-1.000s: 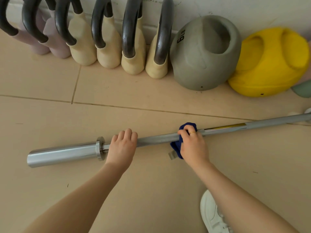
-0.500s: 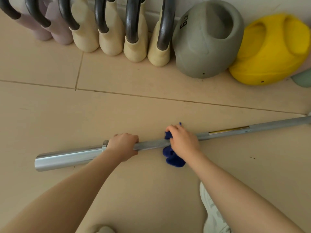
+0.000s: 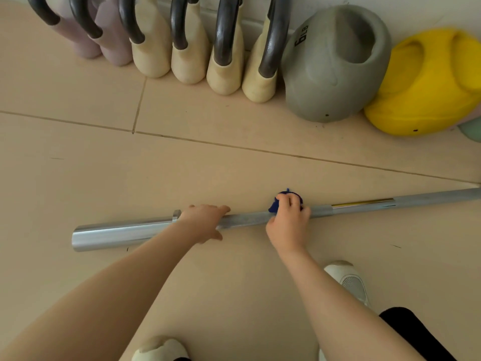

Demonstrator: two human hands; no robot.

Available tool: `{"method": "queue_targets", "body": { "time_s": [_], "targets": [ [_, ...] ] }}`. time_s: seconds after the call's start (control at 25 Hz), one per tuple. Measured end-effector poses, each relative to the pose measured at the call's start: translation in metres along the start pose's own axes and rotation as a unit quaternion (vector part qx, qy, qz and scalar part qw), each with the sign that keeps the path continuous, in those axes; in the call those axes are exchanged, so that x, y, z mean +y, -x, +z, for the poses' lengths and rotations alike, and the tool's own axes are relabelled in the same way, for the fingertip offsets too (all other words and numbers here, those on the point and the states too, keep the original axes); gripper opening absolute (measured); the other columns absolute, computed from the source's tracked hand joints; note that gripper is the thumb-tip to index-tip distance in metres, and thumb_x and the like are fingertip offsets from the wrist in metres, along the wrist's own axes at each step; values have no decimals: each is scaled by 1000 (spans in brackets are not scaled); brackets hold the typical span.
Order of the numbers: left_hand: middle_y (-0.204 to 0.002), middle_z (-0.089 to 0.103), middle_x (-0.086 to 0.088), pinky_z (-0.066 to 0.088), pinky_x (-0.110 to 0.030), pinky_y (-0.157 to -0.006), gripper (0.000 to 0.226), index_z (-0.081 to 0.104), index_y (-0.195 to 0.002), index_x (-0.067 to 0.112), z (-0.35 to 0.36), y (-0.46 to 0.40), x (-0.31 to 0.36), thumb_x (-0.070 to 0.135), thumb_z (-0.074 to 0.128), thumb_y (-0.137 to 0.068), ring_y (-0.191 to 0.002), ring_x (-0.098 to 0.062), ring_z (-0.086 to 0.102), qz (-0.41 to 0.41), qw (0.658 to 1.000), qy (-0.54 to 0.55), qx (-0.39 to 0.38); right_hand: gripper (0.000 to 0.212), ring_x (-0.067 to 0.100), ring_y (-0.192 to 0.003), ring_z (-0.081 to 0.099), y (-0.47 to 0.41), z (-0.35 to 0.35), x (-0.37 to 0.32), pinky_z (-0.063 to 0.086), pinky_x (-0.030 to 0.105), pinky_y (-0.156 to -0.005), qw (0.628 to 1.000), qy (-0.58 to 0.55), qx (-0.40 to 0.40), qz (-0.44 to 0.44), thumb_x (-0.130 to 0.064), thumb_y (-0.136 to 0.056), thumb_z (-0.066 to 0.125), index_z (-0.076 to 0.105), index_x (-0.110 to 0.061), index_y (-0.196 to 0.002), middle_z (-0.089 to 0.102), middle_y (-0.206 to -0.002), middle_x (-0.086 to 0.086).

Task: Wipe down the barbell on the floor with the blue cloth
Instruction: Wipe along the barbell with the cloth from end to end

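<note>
Beige tiled floor, thin grout lines crossing it. Directly on it: long silver steel barbell, running left to right, thick sleeve end at left, shaft leaving the picture at right. Along the far wall, a touching row: two mauve kettlebells with dark handles at left, four cream kettlebells with dark handles, then a round grey soft kettlebell marked 6 and a round yellow soft kettlebell, a pale green item at the right edge. Nearer: two white shoes, toes toward the bar.
</note>
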State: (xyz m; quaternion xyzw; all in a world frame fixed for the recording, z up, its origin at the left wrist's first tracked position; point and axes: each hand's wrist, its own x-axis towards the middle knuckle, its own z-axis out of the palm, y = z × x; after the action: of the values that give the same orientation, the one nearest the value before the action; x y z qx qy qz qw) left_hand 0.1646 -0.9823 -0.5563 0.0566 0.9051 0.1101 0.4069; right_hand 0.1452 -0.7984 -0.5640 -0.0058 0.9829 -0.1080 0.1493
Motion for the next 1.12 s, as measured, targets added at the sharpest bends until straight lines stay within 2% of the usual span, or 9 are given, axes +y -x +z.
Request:
{"method": "queue_targets", "body": {
  "time_s": [0.08,0.28,0.44,0.56,0.68,0.8,0.92,1.04,1.12],
  "targets": [
    [-141,44,-3,35,-39,-102,71,24,-144,24,-7,2,-7,34,63,-86,-128,-26,43,17,999,1,-37,30,37,-100,55,-1,-2,-31,40,41,-88,998,-36,-42,-23,-2,-77,53,54,-5,-107,58,-112,15],
    [-151,27,0,28,-36,-109,87,19,-146,21,0,35,-52,42,69,-78,-138,-23,27,-25,999,2,45,31,33,-106,48,20,13,-81,41,40,-89,955,24,-150,-256,-10,-82,48,51,-11,-113,52,-120,10],
    [-150,29,2,27,-33,-110,81,19,-146,19,31,66,-79,42,65,-82,-138,-20,28,-51,993,46,98,24,35,-97,56,7,5,-75,44,37,-77,993,-3,-103,-55,-4,-80,47,58,-16,-98,58,-109,10],
    [-151,31,2,21,-31,-113,76,30,-143,16,40,66,-73,48,62,-82,-140,-18,27,-56,985,70,148,26,34,-104,51,39,23,-115,40,37,-87,971,19,-146,-189,-8,-84,48,53,-8,-109,54,-119,12],
    [-153,27,2,19,-31,-114,87,17,-147,17,43,68,-68,46,64,-81,-141,-17,25,-64,980,83,172,35,32,-113,44,40,18,-112,38,37,-94,947,28,-186,-262,-6,-83,47,51,-7,-118,48,-130,9],
    [-154,23,4,18,-30,-114,82,14,-148,19,47,68,-67,39,63,-85,-142,-16,22,-32,982,55,177,32,31,-112,45,19,5,-82,40,38,-89,971,81,-153,-167,-8,-85,45,51,-10,-117,50,-124,11],
    [-150,32,3,24,-32,-111,73,28,-142,18,47,65,-64,34,67,-82,-141,-18,24,-38,979,74,188,27,34,-105,55,32,9,-106,49,39,-85,989,-50,-140,-22,-4,-83,47,50,-5,-109,57,-119,12],
    [-127,53,3,34,-31,-98,49,48,-120,17,49,64,-62,29,69,-77,-129,-20,38,-59,971,78,219,24,35,-103,54,54,21,-143,46,39,-81,971,-125,-193,-59,-7,-84,46,52,-3,-107,60,-111,16],
    [-125,54,5,35,-31,-97,53,49,-120,17,50,66,-59,32,72,-74,-127,-19,40,-67,969,73,226,27,35,-103,54,57,20,-136,45,39,-78,964,-39,-188,-186,-7,-84,46,51,-5,-111,57,-116,15]
  ]
}}
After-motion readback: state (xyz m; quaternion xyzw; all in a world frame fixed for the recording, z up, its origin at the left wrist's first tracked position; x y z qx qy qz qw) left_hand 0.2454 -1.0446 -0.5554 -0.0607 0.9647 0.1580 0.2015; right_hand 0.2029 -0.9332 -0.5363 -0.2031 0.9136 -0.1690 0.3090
